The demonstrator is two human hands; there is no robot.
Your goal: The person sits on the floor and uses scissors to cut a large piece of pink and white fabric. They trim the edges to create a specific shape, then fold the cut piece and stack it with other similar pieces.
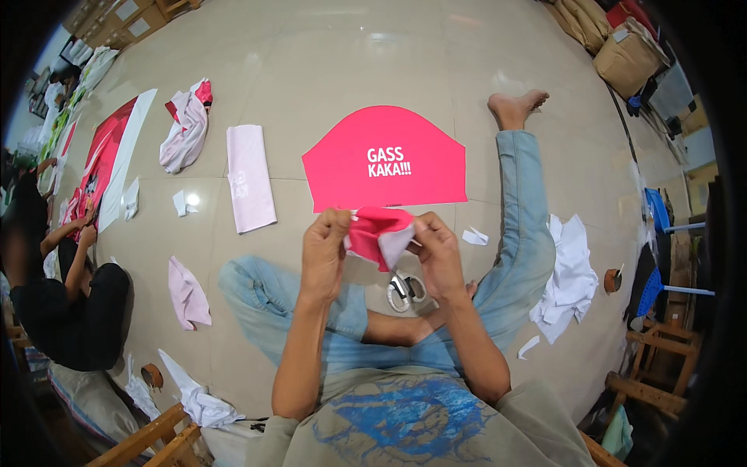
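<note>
Between my two hands is a small folded piece of pink fabric (377,236) with a pale underside. My left hand (324,247) pinches its left end, and my right hand (437,253) pinches the right end; the fingers of both are closed. Just beneath the fabric, scissors (401,291) lie on the floor by my bent leg, their blades partly hidden. Beyond my hands a large bright pink fabric panel (412,132) with a curved top and white lettering is spread flat. To its left lies a folded pale pink cloth (250,179).
A crumpled pink-and-white cloth (187,128) and a pale pink scrap (187,294) lie at left. White fabric (569,272) is heaped beside my right leg. A co-worker (70,296) sits at far left with red fabric (105,156). Blue brooms (650,289) stand at right.
</note>
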